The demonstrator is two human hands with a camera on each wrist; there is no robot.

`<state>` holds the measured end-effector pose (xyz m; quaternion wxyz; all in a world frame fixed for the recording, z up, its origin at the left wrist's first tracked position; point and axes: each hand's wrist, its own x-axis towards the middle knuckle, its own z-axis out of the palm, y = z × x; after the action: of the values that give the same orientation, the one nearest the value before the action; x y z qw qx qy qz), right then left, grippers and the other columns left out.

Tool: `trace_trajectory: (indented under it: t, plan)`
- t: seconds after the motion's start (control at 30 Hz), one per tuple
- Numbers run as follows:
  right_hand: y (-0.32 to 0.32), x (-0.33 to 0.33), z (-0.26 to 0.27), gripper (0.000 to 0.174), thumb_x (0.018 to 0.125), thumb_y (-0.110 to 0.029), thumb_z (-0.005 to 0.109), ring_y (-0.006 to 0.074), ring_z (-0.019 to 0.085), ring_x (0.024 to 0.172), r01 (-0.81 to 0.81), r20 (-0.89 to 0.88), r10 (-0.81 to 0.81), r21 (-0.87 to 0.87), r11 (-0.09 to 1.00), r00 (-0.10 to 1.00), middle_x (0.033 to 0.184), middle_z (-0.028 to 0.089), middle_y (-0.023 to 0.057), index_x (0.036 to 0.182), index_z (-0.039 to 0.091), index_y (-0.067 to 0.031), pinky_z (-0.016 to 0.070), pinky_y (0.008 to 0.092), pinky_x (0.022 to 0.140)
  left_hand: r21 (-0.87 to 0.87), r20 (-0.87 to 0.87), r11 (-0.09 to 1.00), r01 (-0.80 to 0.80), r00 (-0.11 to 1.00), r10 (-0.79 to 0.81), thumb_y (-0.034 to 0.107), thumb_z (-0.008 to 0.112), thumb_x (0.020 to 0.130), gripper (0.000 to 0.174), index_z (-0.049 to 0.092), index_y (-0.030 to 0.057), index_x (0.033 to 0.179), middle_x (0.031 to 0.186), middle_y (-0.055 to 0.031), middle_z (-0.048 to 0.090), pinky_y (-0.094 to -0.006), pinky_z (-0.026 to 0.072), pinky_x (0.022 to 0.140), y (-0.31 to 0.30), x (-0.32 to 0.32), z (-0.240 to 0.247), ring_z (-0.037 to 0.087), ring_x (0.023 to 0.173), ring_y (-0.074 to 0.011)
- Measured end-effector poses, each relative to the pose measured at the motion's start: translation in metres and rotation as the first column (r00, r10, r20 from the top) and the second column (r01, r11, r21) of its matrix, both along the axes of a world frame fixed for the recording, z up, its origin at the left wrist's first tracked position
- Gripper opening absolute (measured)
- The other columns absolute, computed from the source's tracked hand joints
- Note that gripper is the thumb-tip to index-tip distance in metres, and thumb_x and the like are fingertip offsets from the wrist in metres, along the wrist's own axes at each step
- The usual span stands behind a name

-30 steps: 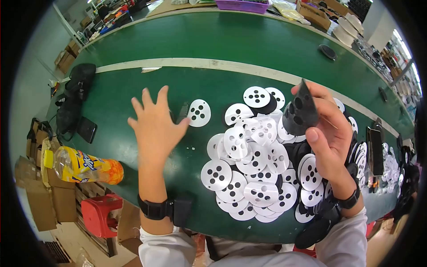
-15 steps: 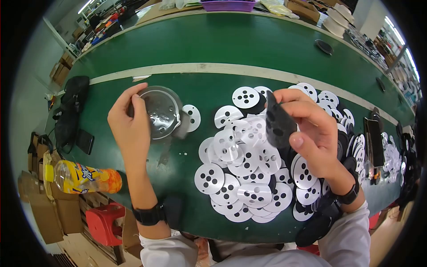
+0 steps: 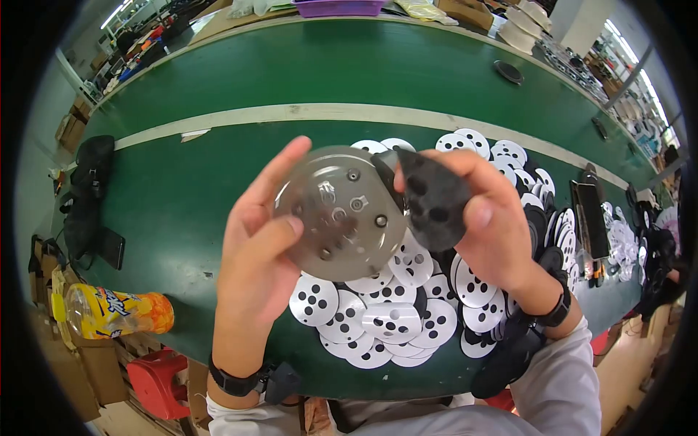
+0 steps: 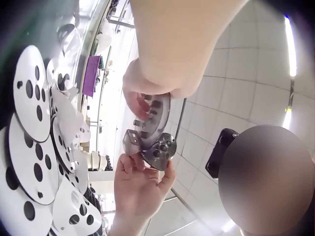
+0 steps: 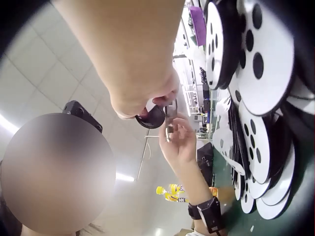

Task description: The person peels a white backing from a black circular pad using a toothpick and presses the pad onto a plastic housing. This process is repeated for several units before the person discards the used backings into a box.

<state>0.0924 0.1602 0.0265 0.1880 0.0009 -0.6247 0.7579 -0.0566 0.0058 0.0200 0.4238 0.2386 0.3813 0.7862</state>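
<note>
In the head view my left hand (image 3: 254,254) holds a round smoky see-through plastic cover (image 3: 331,243) by its left side, thumb on its face. Small round posts stand out from that face. My right hand (image 3: 502,236) pinches a thin black disc (image 3: 440,207) with holes, which is bent between fingers and thumb. The disc's left edge overlaps the cover's right rim in this view. From the left wrist view, the black disc (image 4: 161,151) sits right at the lower end of the cover (image 4: 158,118). Below both hands lies a pile of white discs with holes (image 3: 392,320).
More white and black discs (image 3: 566,236) lie in rows on the green table (image 3: 167,211) to the right. A drink bottle (image 3: 116,311), a phone (image 3: 111,248) and a black bag (image 3: 87,196) are at the left. A red stool (image 3: 156,385) stands below the table edge.
My empty left hand took hold of the see-through cover at the left and carried it right, over the pile. My right hand, still holding the black disc, moved left to meet it.
</note>
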Motion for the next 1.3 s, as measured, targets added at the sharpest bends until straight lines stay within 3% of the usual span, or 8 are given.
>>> trace_trajectory:
  t: [0.27, 0.37, 0.4, 0.47, 0.6, 0.67, 0.8, 1.3]
  plan:
    - [0.01, -0.007, 0.005, 0.06, 0.085, -0.045, 0.044, 0.0161, 0.048, 0.09, -0.16, -0.243, 0.071, -0.369, 0.915, 0.967, 0.113, 0.041, 0.0152, 0.123, 0.038, 0.0006, 0.042, 0.0262, 0.077, -0.152, 0.225, 0.95, 0.274, 0.945, -0.237, -0.01, 0.05, 0.074, 0.057, 0.035, 0.0028, 0.128, 0.112, -0.0129, 0.053, -0.0312, 0.0441, 0.086, 0.003, 0.023, -0.01, 0.054, 0.1, -0.0165]
    - [-0.001, -0.004, 0.019, 0.069, 0.082, -0.051, 0.045, 0.0155, 0.05, 0.086, -0.06, -0.135, 0.022, -0.289, 0.955, 0.991, 0.111, 0.042, 0.0176, 0.124, 0.036, 0.0021, 0.0448, 0.0257, 0.072, -0.232, 0.064, 0.905, 0.356, 0.934, -0.351, -0.006, 0.059, 0.076, 0.062, 0.031, 0.0063, 0.13, 0.108, -0.012, 0.055, -0.024, 0.0463, 0.074, 0.004, 0.034, -0.014, 0.056, 0.09, -0.0114]
    - [-0.002, -0.006, 0.014, 0.074, 0.079, -0.057, 0.046, 0.017, 0.052, 0.087, -0.267, -0.324, 0.141, -0.385, 0.884, 0.935, 0.108, 0.046, 0.0173, 0.121, 0.038, 0.0044, 0.0448, 0.0269, 0.075, -0.283, -0.03, 0.876, 0.391, 0.909, -0.416, -0.006, 0.061, 0.075, 0.064, 0.03, 0.0057, 0.13, 0.106, -0.0115, 0.056, -0.022, 0.0463, 0.07, 0.004, 0.036, -0.014, 0.055, 0.087, -0.0099]
    - [-0.005, 0.011, 0.029, 0.076, 0.077, -0.06, 0.046, 0.0178, 0.053, 0.088, -0.051, 0.036, 0.052, -0.03, 0.998, 0.998, 0.106, 0.05, 0.0166, 0.115, 0.043, 0.0065, 0.0431, 0.0275, 0.079, -0.288, -0.127, 0.892, 0.348, 0.909, -0.396, -0.006, 0.065, 0.073, 0.062, 0.034, 0.0012, 0.127, 0.102, -0.01, 0.058, -0.02, 0.0455, 0.065, 0.004, 0.044, -0.003, 0.055, 0.086, -0.0089]
    - [0.004, 0.01, 0.028, 0.072, 0.08, -0.055, 0.047, 0.0176, 0.052, 0.096, 0.316, -0.091, -0.307, 0.099, 0.944, 0.947, 0.111, 0.051, 0.0153, 0.116, 0.044, 0.0066, 0.0412, 0.0259, 0.082, -0.226, -0.111, 0.896, 0.382, 0.904, -0.413, -0.008, 0.065, 0.073, 0.055, 0.04, -0.0011, 0.122, 0.106, -0.0107, 0.056, -0.0237, 0.0472, 0.073, 0.004, 0.04, -0.011, 0.055, 0.095, -0.0125]
    - [0.016, 0.015, 0.036, 0.062, 0.082, -0.047, 0.051, 0.0159, 0.051, 0.09, 0.318, -0.194, -0.283, 0.183, 0.93, 0.939, 0.107, 0.051, 0.0163, 0.112, 0.046, 0.007, 0.0415, 0.0252, 0.077, -0.1, -0.096, 0.995, 0.001, 0.995, -0.01, -0.01, 0.063, 0.073, 0.051, 0.043, -0.0014, 0.119, 0.108, -0.0114, 0.055, -0.0287, 0.0475, 0.081, 0.005, 0.042, -0.011, 0.056, 0.098, -0.0167]
    - [0.003, 0.007, 0.018, 0.037, 0.089, -0.028, 0.048, 0.0181, 0.051, 0.086, 0.213, -0.26, -0.126, 0.338, 0.917, 0.957, 0.101, 0.054, 0.0174, 0.101, 0.057, 0.0063, 0.0416, 0.0279, 0.075, 0.0, -0.254, 0.984, -0.179, 0.952, 0.173, -0.008, 0.062, 0.073, 0.05, 0.043, -0.0029, 0.119, 0.11, -0.0128, 0.053, -0.032, 0.0459, 0.086, 0.0, 0.039, -0.007, 0.054, 0.103, -0.0202]
    - [-0.005, 0.002, 0.008, 0.034, 0.086, -0.024, 0.055, 0.0145, 0.047, 0.078, 0.294, -0.211, -0.205, 0.638, 0.712, 0.956, 0.094, 0.051, 0.0137, 0.099, 0.058, 0.008, 0.0377, 0.0232, 0.064, 0.272, -0.157, 0.96, -0.069, 0.981, 0.115, 0.003, 0.056, 0.083, 0.053, 0.029, -0.0046, 0.128, 0.122, -0.0166, 0.045, -0.0333, 0.0382, 0.093, 0.005, 0.055, -0.007, 0.047, 0.109, -0.019]
